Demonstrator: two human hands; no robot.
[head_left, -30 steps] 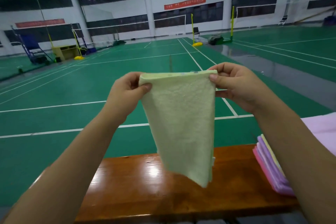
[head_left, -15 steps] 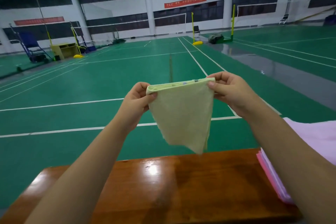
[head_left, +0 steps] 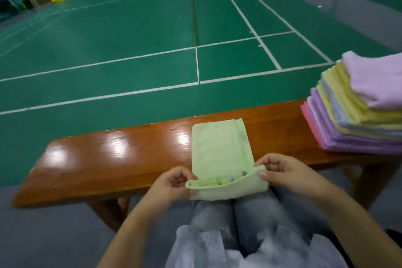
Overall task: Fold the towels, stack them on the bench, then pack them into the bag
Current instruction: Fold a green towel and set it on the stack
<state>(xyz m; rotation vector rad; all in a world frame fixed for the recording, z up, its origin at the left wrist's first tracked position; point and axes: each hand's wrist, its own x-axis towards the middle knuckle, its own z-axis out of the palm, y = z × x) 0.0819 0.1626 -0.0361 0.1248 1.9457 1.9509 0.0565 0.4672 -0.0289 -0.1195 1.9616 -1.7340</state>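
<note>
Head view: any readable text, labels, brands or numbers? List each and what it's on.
None readable.
Green towel: small printed marks along its right edge, too small and blurred to read.
Towel stack, wooden bench: no text visible.
Court floor: white lines only.

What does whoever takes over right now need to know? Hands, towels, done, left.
Left hand: pinches the near left corner of the light green towel.
Right hand: pinches its near right corner.
The towel lies lengthwise across the wooden bench; its near end hangs over the front edge, held up by both hands.
Stack of folded towels sits at the bench's right end, apart from the green one.
Done: many towels folded and stacked.
Left: finish folding this towel, likely by bringing the near end forward, add it to the stack, then pack. No bag in view.
</note>
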